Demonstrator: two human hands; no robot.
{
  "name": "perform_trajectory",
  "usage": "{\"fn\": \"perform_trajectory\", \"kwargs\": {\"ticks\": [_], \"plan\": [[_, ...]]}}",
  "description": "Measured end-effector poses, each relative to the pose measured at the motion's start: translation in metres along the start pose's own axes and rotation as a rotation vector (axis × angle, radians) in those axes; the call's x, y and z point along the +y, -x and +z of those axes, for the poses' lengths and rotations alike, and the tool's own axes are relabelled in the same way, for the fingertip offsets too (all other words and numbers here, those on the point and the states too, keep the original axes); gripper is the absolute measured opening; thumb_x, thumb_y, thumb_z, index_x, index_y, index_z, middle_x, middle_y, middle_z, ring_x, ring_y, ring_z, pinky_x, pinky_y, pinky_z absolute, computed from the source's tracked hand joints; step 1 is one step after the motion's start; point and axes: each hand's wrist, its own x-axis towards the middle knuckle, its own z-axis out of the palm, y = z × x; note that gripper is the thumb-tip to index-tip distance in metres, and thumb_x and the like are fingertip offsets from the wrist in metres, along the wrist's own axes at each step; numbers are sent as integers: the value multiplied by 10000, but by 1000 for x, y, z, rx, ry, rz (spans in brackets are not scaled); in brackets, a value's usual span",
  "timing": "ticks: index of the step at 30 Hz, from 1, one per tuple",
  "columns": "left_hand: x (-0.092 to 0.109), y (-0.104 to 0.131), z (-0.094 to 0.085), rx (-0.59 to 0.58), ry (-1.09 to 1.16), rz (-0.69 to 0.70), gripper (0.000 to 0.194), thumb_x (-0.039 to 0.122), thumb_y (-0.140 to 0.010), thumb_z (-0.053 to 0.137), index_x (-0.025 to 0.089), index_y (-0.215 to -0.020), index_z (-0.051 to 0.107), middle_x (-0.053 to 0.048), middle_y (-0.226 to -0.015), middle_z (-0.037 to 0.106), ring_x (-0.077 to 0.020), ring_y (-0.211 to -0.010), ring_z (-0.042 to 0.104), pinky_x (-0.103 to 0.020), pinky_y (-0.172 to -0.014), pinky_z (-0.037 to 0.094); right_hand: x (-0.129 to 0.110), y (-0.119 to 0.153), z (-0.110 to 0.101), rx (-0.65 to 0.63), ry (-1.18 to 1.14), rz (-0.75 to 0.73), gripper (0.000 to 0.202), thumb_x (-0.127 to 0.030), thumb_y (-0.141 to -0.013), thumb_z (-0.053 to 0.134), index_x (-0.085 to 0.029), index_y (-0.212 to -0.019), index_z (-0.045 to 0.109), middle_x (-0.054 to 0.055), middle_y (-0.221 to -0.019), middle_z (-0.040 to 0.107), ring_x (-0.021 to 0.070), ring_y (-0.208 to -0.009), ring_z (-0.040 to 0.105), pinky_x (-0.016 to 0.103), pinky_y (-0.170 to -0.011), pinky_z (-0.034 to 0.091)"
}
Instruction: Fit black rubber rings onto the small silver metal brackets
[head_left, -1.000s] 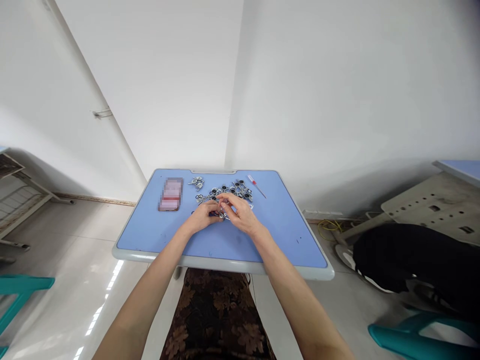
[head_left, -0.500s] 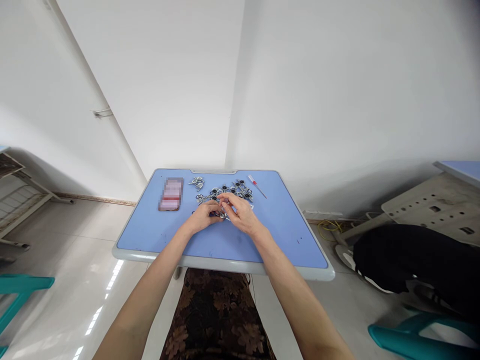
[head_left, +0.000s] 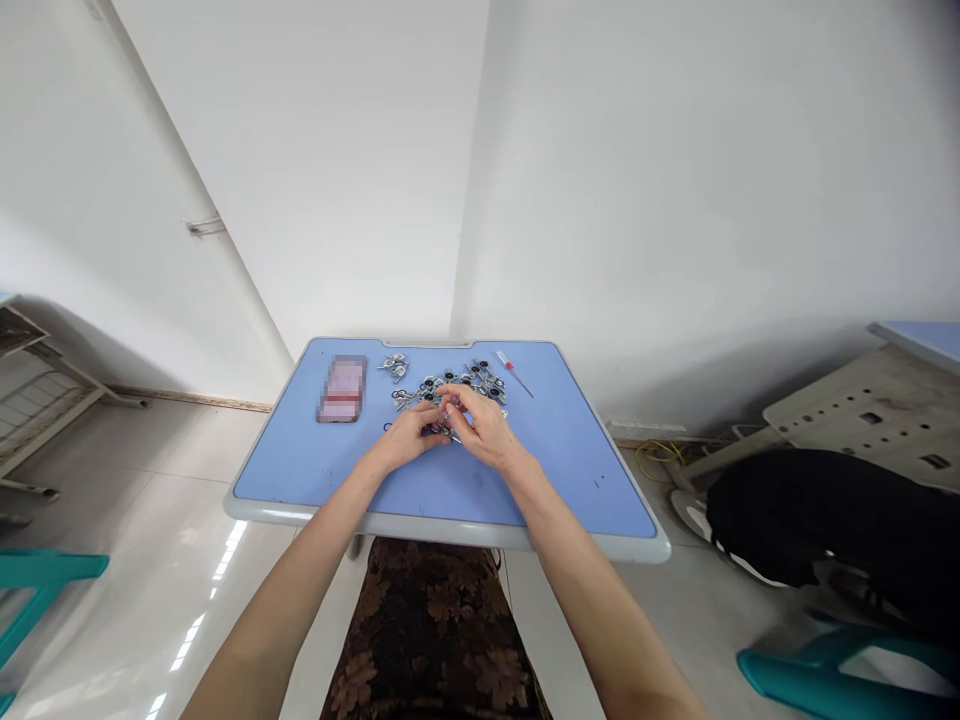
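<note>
White wall backs the blue table; midway between its side edges, the left hand pinches a small metal part, the right hand curled over it, grip unclear. Both barely shifted since half a second ago, suggesting continued fingerwork.

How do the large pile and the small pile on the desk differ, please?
The large pile spreads wide; the small pile is a tight cluster. The large pile shows several black discs; the small pile looks mostly silvery. The right hand partly hides the large pile, while the small pile lies apart, in full view. Both rest on the desk and look metallic.
</note>
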Motion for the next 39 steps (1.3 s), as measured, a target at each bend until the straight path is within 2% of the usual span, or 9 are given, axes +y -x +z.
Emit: {"fn": "perform_trajectory", "kwargs": {"ticks": [11,15,19,22,25,31,39], "plan": [[-3,-1,4,30,31,30,60,189,-801,630,154,-843,657,-45,-882,566,-176,-826,553,-300,-764,451,-6,-1,0,-59,121,-56,352,-172,-907,387,-226,-1248,452,77,-971,626,214,-879,607,382,-790,508],[-5,-1,6,45,8,-6,81,200,-783,661,161,-854,665,-43,-881,570,-183,-823,559,-312,-764,461,-7,-2,2,-63,121,-34,396,-191,-931,369,-248,-1321,408,86,-992,606,217,-880,597,379,-768,515],[-4,-1,6,44,30,0,104,200,-784,668,172,-884,672,-50,-914,583,-190,-850,562,-316,-783,459,-4,-2,5,-37,4,50,489,-146,-900,408,-257,-1367,318,55,-955,614,199,-831,605,375,-767,518],[-2,0,6,43,30,-6,105,184,-782,669,166,-886,670,-55,-938,583,-190,-853,562,-312,-775,454,-2,-2,5,-37,-65,119,411,-133,-881,440,-246,-1273,392,34,-915,618,185,-793,601,361,-754,513],[-2,-1,5,41,17,-10,86,172,-770,675,160,-854,664,-49,-923,576,-184,-837,558,-307,-760,451,-2,-2,4,-56,-74,89,295,-143,-898,413,-238,-1165,497,51,-953,594,186,-847,579,361,-777,501],[1,-2,3,28,5,-24,113,154,-758,678,167,-869,656,-38,-907,568,-180,-832,551,-304,-756,451,-4,-4,-1,-71,-134,34,401,-147,-925,359,-280,-1286,474,53,-972,560,186,-896,544,394,-839,488],[-3,-1,6,57,5,-21,88,146,-756,678,156,-839,651,-26,-855,559,-167,-797,548,-291,-740,443,-1,-3,3,-26,-104,60,348,-214,-917,430,-287,-1241,534,63,-966,551,184,-814,548,364,-748,527]]}}
